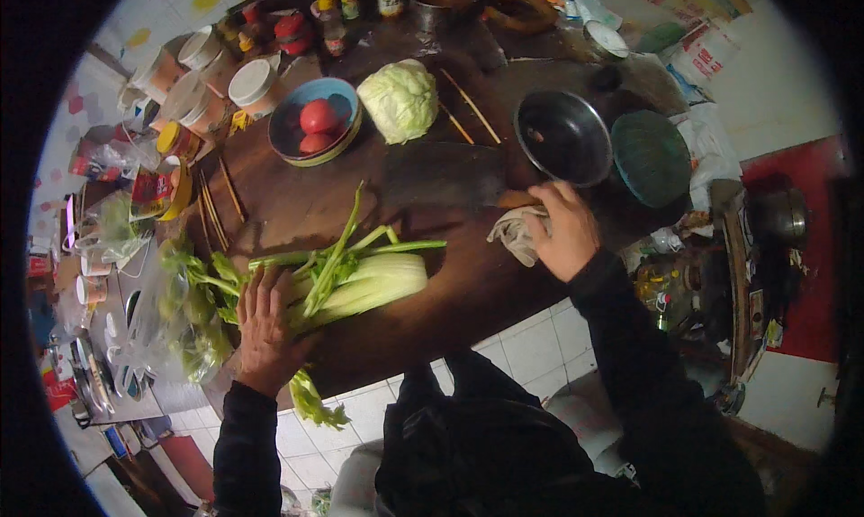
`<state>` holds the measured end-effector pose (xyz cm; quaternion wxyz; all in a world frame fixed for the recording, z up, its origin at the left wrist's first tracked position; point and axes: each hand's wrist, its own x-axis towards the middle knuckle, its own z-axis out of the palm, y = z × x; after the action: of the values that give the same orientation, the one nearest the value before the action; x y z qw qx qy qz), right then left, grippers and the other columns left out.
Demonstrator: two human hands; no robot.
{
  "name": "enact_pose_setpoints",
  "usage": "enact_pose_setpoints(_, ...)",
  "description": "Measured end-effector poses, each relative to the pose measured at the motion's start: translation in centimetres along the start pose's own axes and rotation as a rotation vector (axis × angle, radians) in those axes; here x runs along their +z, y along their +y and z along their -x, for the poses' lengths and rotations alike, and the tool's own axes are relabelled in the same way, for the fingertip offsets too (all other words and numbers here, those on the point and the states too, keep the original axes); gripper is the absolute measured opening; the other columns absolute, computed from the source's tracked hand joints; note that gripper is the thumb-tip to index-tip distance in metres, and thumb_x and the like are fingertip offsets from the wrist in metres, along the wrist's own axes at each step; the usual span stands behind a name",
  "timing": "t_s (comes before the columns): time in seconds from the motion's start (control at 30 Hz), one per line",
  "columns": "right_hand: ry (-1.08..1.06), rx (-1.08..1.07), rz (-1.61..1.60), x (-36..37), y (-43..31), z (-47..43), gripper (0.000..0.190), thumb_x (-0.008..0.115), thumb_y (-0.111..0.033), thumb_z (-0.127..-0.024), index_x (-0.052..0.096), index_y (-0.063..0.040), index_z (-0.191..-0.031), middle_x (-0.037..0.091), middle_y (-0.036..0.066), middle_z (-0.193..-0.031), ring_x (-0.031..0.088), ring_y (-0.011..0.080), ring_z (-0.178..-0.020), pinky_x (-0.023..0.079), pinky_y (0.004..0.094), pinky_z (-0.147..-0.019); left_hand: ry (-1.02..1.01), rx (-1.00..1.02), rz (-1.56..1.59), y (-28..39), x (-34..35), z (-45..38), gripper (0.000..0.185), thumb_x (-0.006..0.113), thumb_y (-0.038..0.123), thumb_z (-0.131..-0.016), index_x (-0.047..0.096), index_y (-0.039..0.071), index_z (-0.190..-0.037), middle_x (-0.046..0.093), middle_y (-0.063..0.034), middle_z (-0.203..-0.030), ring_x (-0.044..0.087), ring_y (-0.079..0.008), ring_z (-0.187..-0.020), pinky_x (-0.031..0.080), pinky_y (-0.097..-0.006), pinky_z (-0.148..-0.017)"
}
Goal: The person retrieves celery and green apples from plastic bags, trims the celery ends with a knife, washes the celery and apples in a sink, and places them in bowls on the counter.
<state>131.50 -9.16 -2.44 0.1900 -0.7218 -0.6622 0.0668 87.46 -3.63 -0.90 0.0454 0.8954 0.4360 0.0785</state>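
Note:
My left hand (264,328) lies over the leafy end of a bunch of celery (378,281), fingers across its far side and thumb towards me. Pale stalk bases point right, and a leafy tip (314,399) hangs past the table edge. My right hand (565,230) is at a crumpled light cloth (518,235), fingertips beside the wooden handle (516,198) of a cleaver. The dark cleaver blade (442,173) lies flat, pointing left. Whether the right fingers grip cloth or handle is not clear.
Behind the blade sit a cabbage (399,102) and a bowl (290,139) with tomatoes. A metal basin (563,139) and green round lid (651,158) stand right. Chopsticks (212,210) and bagged green produce (192,314) lie left. Lidded tubs (253,85) line the back left.

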Motion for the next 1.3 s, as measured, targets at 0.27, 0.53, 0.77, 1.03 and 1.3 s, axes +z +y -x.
enact_pose_setpoints(0.27, -0.377, -0.096, 0.242, 3.1, -1.6, -6.5, 0.052, 0.071, -0.006, -0.081, 0.057, -0.008, -0.132, 0.069, 0.018, -0.11, 0.065, 0.0369, -0.106, 0.049, 0.0488, -0.091, -0.015, -0.034, 0.419, -1.1, 1.2, -1.8, 0.038, 0.078, 0.015, -0.075, 0.063, 0.002, -0.107, 0.061, -0.0183, -0.107, 0.056, -0.0412, -0.101, 0.047, -0.0488, -0.087)
enact_pose_setpoints(0.53, -0.275, -0.197, 0.219, 1.3, -1.8, -6.5, 0.062, 0.073, -0.005, -0.079, 0.054, -0.008, -0.138, 0.064, 0.018, -0.108, 0.065, 0.0382, -0.101, 0.051, 0.0482, -0.09, 0.065, -0.456, 0.627, -2.5, 1.5, -1.1, 0.029, 0.071, 0.007, -0.083, 0.058, 0.0, -0.108, 0.065, -0.0169, -0.1, 0.065, -0.0359, -0.093, 0.052, -0.0439, -0.081)
enact_pose_setpoints(0.77, -0.149, -0.335, 0.276, -3.7, -2.6, -6.2, 0.05, 0.069, -0.002, -0.081, 0.061, -0.008, -0.13, 0.062, 0.015, -0.103, 0.067, 0.0364, -0.091, 0.054, 0.0456, -0.081, 0.654, -0.387, 0.174, -7.8, 0.7, -2.2, 0.045, 0.072, 0.003, -0.084, 0.057, -0.001, -0.126, 0.063, -0.0186, -0.119, 0.061, -0.0324, -0.113, 0.049, -0.043, -0.098)
enact_pose_setpoints(1.03, -0.135, 0.074, -0.136, -5.3, -3.8, 3.7, 0.037, 0.07, -0.006, -0.086, 0.064, -0.004, -0.122, 0.062, 0.012, -0.091, 0.065, 0.0285, -0.077, 0.051, 0.041, -0.066, -0.104, -0.112, 0.601, 0.8, 5.5, -8.8, 0.049, 0.075, 0.005, -0.084, 0.058, 0.0, -0.13, 0.067, -0.0179, -0.119, 0.065, -0.0324, -0.111, 0.052, -0.0402, -0.097)
enact_pose_setpoints(1.3, -0.323, 0.69, -0.777, -5.1, -5.8, 11.0, 0.033, 0.065, -0.009, -0.093, 0.059, 0.003, -0.123, 0.063, 0.007, -0.077, 0.061, 0.0138, -0.068, 0.053, 0.0311, -0.062, 0.179, -0.372, 1.126, -3.7, 5.1, -10.4, 0.028, 0.064, 0.009, -0.099, 0.057, 0.001, -0.124, 0.067, -0.0074, -0.096, 0.065, -0.0127, -0.086, 0.054, -0.0295, -0.077)
